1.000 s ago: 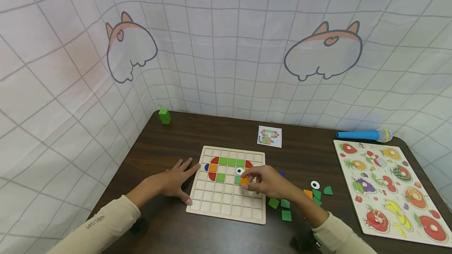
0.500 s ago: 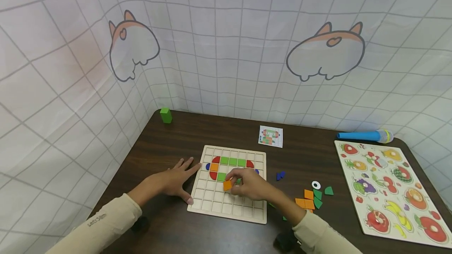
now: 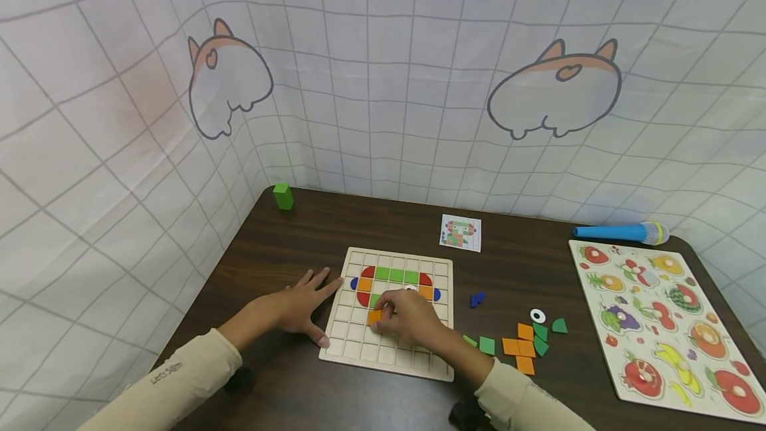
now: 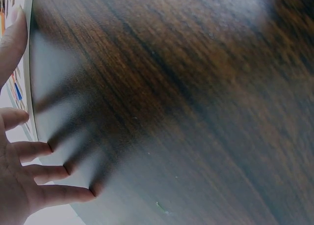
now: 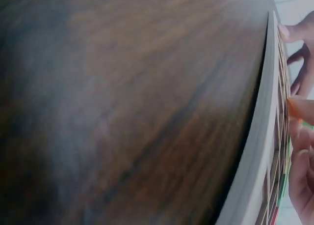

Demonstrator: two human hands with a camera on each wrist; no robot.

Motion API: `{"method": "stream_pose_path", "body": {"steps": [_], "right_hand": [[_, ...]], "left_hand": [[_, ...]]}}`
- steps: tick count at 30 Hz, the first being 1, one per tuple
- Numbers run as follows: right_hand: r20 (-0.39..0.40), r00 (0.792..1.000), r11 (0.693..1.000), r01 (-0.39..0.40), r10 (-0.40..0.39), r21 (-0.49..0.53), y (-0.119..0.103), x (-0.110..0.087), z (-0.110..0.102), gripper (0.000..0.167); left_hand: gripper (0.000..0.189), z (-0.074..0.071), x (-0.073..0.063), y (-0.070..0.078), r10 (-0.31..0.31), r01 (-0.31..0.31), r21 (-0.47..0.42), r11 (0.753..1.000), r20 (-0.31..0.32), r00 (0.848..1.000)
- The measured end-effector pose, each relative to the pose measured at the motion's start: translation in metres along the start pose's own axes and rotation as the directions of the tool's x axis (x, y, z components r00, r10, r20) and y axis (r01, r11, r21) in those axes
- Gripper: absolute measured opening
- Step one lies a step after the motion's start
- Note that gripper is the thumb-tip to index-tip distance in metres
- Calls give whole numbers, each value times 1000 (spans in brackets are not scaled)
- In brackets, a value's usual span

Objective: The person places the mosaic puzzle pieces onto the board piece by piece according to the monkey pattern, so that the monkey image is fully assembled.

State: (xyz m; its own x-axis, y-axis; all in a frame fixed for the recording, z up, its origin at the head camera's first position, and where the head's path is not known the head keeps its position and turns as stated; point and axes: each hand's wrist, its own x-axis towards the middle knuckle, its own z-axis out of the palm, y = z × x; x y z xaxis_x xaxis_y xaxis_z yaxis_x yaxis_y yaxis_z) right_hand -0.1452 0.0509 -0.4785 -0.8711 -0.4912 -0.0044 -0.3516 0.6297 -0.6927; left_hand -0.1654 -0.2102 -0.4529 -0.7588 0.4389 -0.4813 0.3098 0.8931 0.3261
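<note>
A wooden grid board (image 3: pixel 341 351) lies on the dark table, bearing red, green, orange and blue pieces set in its cells. My right hand (image 3: pixel 409 316) pinches an orange square tile (image 3: pixel 374 316) at the board, just below the green tile in the lower row. That hand partly covers the white eye piece and other cells. With fingers spread, my left hand (image 3: pixel 299 308) rests at the board's left side, thumb and index finger touching its edge. In the left wrist view, the left hand's fingertips (image 4: pixel 93 191) press on the tabletop.
Loose orange tiles (image 3: pixel 525 348), green pieces (image 3: pixel 540 331), a white eye piece (image 3: pixel 537 316) and blue pieces (image 3: pixel 477 299) lie right of the board. Behind it is a pattern card (image 3: pixel 460 233). A fruit puzzle (image 3: pixel 664 324), toy microphone (image 3: pixel 621 233) and green block (image 3: pixel 284 197) stand farther out.
My right hand has moved left across the board with the orange tile, from beside the right eye to below the left green tile. My left hand has stayed in place.
</note>
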Motion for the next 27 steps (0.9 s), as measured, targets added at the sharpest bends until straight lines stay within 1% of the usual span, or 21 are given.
{"method": "stream_pose_path", "body": {"steps": [4, 10, 13, 21, 27], "right_hand": [[-34, 999, 999, -2, 1, -47, -3, -1, 3, 19], [-72, 997, 994, -26, 18, -103, -5, -2, 7, 19], [-84, 996, 992, -34, 24, -118, -4, -2, 8, 20], [-61, 998, 996, -32, 27, -82, -2, -2, 5, 17], [-59, 998, 997, -31, 27, -64, -1, 0, 1, 15]], "left_hand": [[118, 0, 1, 0, -5, 5, 3, 1000, 1, 1000], [118, 1, 0, 0, -13, 13, -4, 1000, 3, 1000], [118, 1, 0, 0, -12, 12, -7, 1000, 1, 1000], [118, 2, 0, 0, -13, 13, -6, 1000, -3, 1000], [119, 3, 1, 1, -22, 22, 4, 1000, -3, 1000]]}}
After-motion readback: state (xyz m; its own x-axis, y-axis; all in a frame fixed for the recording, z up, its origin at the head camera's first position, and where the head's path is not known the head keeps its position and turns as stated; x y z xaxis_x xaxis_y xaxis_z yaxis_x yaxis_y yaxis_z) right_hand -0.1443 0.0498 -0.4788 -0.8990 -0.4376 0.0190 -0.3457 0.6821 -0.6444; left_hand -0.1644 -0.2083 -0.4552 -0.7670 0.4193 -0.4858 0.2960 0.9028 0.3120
